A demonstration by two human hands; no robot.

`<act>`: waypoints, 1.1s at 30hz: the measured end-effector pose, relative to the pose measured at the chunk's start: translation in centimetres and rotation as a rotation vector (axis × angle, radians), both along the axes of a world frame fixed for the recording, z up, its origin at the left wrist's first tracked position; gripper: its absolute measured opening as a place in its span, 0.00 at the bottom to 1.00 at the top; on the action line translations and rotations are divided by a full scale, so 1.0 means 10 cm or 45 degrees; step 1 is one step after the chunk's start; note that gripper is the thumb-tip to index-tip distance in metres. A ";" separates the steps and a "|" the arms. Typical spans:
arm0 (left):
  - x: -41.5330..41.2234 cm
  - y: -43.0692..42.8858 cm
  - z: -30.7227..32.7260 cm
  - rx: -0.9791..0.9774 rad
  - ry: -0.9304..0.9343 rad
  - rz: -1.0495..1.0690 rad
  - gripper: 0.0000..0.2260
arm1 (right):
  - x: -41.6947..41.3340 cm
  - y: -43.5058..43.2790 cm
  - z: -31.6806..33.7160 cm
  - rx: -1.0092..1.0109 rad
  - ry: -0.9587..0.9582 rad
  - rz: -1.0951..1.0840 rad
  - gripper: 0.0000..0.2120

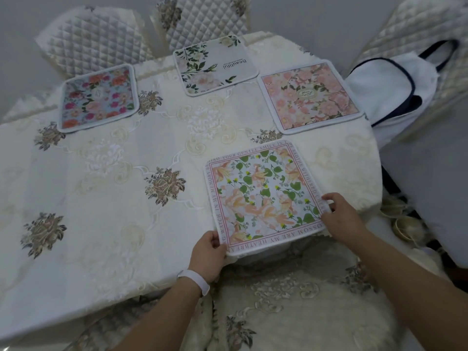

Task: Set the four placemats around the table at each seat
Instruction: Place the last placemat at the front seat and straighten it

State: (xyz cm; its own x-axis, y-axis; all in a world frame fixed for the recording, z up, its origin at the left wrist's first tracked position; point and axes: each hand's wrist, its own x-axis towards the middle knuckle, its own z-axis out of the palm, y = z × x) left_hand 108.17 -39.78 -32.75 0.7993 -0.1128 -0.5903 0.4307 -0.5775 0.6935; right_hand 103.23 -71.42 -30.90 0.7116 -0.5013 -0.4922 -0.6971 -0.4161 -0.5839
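Two hands: L hand & R hand, fingers curled, pinch leaf-print mat at near corners.
Beyond: blue mat, white mat, pink mat on tablecloth.

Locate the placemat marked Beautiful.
In the head view, the Beautiful placemat lies at the far edge of the table, by a quilted chair, between the blue floral placemat and the pink blossom placemat.

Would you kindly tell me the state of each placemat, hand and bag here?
blue floral placemat: flat, far left
green-leaf placemat: flat, far middle
pink blossom placemat: flat, far right
lettered placemat: nearest, held by both hands
left hand: pinches its near left corner
right hand: pinches its right edge
white bag: slumped on a chair
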 end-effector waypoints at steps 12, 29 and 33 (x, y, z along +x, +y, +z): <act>-0.13 0.16 -0.13 0.666 -0.656 -0.590 0.26 | -0.14 -0.05 -0.13 -0.500 0.094 0.507 0.29; 0.00 0.11 -0.34 0.607 -0.664 -0.818 0.38 | -0.22 -0.27 -0.17 -0.524 0.161 0.827 0.38; -0.03 0.08 -0.32 0.604 -0.659 -0.797 0.37 | -0.23 -0.30 -0.21 -0.519 0.155 0.832 0.38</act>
